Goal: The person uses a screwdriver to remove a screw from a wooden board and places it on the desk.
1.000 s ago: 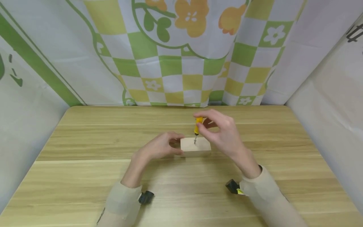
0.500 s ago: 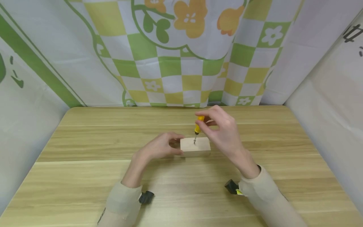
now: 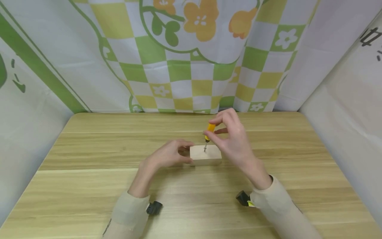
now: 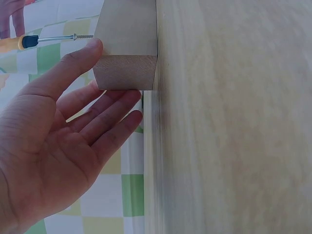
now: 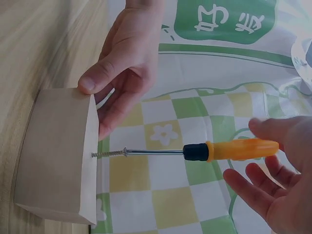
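A pale wooden block (image 3: 212, 152) lies on the table, with a screw (image 5: 108, 154) standing in its top face and much of the thread showing. My left hand (image 3: 167, 154) grips the block's left end, thumb on the near edge and fingers on the far side. Above the block, my right hand (image 3: 234, 137) holds the yellow handle of a screwdriver (image 5: 239, 149) between thumb and fingertips. The driver's steel shaft meets the screw head, in line with the screw. In the left wrist view the block's end face (image 4: 126, 72) shows between thumb and fingers.
The wood-grain table (image 3: 104, 199) extends around the block. A checked green, yellow and white curtain (image 3: 179, 69) hangs right behind the table's back edge. White cloth (image 3: 352, 109) stands along the right side. A small black camera (image 3: 154, 208) sits at the left wrist.
My right hand has risen slightly and its thumb and fingers have shifted around the screwdriver handle, which leans a little differently. The left hand and block have stayed put.
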### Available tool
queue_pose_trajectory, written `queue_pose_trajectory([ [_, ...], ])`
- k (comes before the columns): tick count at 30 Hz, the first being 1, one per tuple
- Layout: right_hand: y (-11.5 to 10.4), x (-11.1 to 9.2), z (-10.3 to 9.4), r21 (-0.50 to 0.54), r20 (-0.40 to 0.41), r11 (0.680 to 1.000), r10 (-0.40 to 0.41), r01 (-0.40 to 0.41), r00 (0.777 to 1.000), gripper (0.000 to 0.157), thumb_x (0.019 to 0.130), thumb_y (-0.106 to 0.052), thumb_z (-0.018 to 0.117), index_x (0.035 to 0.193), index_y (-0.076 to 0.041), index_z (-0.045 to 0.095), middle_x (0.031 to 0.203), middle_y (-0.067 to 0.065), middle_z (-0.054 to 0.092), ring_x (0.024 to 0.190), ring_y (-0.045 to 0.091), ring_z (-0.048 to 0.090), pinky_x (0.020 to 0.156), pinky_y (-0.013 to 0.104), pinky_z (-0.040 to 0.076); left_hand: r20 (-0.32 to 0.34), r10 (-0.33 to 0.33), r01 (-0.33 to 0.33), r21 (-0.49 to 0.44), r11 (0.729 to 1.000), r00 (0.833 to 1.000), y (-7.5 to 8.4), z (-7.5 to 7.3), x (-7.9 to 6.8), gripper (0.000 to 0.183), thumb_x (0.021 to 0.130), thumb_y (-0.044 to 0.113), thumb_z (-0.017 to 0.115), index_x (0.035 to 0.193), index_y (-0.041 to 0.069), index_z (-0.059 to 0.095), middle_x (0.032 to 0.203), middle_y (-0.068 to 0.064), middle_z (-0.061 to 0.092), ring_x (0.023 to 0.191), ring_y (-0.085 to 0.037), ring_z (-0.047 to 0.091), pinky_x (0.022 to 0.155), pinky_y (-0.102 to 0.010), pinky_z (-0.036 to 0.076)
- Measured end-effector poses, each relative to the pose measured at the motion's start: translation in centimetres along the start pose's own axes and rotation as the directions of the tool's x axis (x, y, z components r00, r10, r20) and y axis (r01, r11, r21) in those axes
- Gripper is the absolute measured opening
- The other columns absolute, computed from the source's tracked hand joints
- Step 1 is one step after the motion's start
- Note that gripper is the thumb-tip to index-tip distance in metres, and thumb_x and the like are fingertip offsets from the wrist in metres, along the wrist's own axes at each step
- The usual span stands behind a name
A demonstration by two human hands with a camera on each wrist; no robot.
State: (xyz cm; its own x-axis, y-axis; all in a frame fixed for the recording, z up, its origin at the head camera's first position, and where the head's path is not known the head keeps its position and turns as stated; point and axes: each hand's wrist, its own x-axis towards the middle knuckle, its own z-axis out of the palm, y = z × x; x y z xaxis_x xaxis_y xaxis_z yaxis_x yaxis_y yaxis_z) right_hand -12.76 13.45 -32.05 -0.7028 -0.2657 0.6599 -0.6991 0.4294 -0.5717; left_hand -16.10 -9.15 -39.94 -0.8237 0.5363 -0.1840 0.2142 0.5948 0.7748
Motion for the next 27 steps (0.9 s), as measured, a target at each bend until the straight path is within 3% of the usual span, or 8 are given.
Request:
queue_pose_trajectory([
  [5, -0.07, -0.01, 0.30, -0.031, -0.044, 0.999, -0.010, 0.009, 0.999, 0.029, 0.077, 0.002, 0.082, 0.099, 0.002, 0.063, 0.101, 0.011, 0.059, 0.090, 0.018, 0.062, 0.065, 0.027, 0.061, -0.002, 0.000, 0.000, 0.008, 1.000, 1.000, 0.15, 0.01, -0.06, 0.064, 0.082, 0.031, 0.082, 0.139, 0.012, 0.058, 0.133, -0.004, 0.064, 0.120, -0.020, 0.063, 0.106, -0.041, 0.049],
  [16, -0.15, 0.03, 0.53, -0.015, -0.058, 1.000, -0.022, 0.021, 0.998, 0.026, 0.078, 0.006, 0.080, 0.099, 0.003, 0.064, 0.099, 0.012, 0.066, 0.086, 0.020, 0.067, 0.069, 0.026, 0.061, -0.001, 0.004, -0.004, 0.005, 1.000, 1.000, 0.04, -0.03, -0.04, 0.065, 0.082, 0.032, 0.082, 0.139, 0.013, 0.058, 0.134, -0.004, 0.063, 0.120, -0.020, 0.063, 0.106, -0.041, 0.049],
  [27, -0.45, 0.04, 0.08, 0.029, 0.004, 0.999, 0.025, -0.026, 1.000, 0.031, 0.083, 0.010, 0.073, 0.111, 0.001, 0.065, 0.112, 0.011, 0.072, 0.096, 0.023, 0.072, 0.080, 0.027, 0.061, 0.005, -0.009, 0.009, 0.001, 1.000, 1.000, 0.02, -0.09, -0.01, 0.066, 0.082, 0.032, 0.082, 0.141, 0.013, 0.057, 0.138, -0.005, 0.060, 0.122, -0.021, 0.062, 0.107, -0.042, 0.049],
])
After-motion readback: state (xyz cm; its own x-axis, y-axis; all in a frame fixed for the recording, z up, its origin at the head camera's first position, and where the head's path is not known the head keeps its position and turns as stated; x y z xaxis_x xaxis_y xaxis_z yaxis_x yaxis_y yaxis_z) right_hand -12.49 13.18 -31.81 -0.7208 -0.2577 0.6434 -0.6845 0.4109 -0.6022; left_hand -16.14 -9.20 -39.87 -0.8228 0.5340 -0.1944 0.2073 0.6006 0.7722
